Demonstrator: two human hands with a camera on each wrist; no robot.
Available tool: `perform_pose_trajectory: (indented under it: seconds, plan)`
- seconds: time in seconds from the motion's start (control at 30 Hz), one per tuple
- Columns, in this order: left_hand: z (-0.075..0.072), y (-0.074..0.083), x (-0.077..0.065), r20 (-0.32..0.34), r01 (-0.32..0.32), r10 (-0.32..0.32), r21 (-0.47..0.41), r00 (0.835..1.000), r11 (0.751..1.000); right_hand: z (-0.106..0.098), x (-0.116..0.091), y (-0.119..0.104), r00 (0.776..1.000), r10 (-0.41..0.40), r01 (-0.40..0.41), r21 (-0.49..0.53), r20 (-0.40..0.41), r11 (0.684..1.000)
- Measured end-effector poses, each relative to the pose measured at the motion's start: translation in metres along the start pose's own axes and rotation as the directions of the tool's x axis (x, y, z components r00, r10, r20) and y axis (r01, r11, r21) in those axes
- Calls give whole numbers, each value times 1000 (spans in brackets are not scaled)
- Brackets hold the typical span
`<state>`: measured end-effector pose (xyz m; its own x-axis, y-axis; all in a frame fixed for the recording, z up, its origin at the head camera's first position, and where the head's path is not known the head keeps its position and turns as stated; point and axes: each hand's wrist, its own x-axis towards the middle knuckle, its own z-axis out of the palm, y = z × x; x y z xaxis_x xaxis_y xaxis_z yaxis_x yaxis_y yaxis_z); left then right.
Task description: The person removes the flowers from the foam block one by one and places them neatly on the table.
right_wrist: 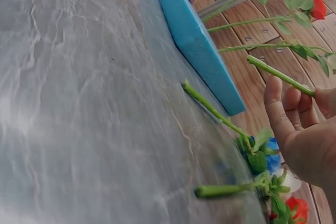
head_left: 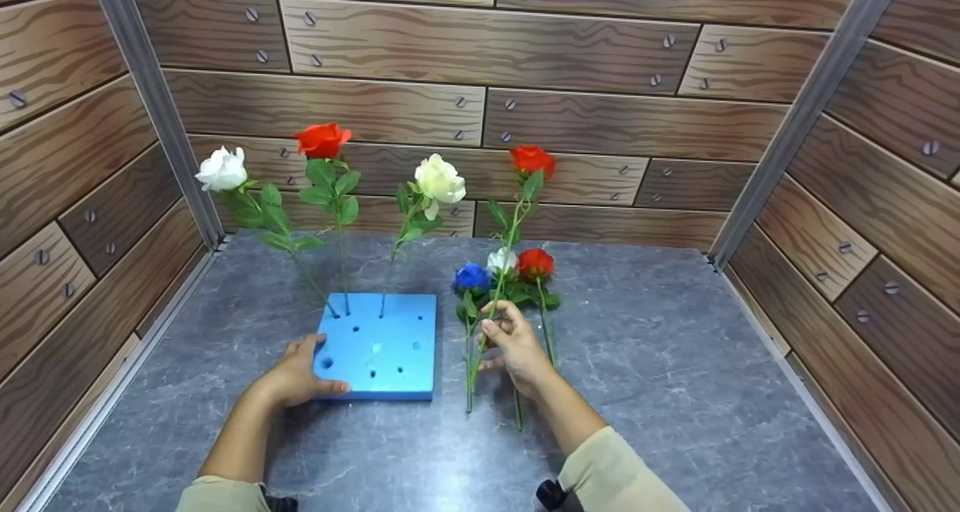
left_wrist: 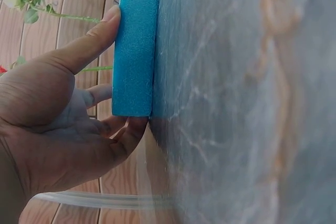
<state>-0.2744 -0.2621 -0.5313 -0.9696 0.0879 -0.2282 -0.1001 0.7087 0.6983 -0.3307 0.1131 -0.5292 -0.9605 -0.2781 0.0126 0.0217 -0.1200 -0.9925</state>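
Observation:
My left hand (head_left: pixel 295 374) grips the left front corner of a blue foam block (head_left: pixel 397 347), its thumb at the front edge and its other fingers along the left side. The block has several holes in its top. A white rose (head_left: pixel 223 170), a red rose (head_left: pixel 323 141) and a cream rose (head_left: pixel 440 179) stand in it near the back edge, the white one leaning left. Right of the block, my right hand (head_left: pixel 517 350) pinches the green stem of another red rose (head_left: pixel 532 161). That stem's cut end (right_wrist: pixel 257 62) is off the table in the right wrist view.
On the grey marbled table (head_left: pixel 660 392) lie a blue rose (head_left: pixel 472 276), a white rose (head_left: pixel 501 261) and a red rose (head_left: pixel 535 263), partly behind my right hand. Wood-patterned walls (head_left: pixel 480 46) enclose the back and sides, with metal posts (head_left: pixel 795 121) at the corners.

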Motion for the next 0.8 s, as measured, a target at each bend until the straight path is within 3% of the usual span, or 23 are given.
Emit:
perform_pose_trajectory:
  seconds: [0.2, 0.8]
  plan:
    - [0, 1, 0, -7, -1, 1, -15, 1000, 1000, -14, -8, -7, 999, 33, -33, -29, -3, 999]
    - [-1, 5, 0, -12, 18, -19, -14, 1000, 1000, -72, -36, -13, 992, 86, -75, -119, 96, 990]
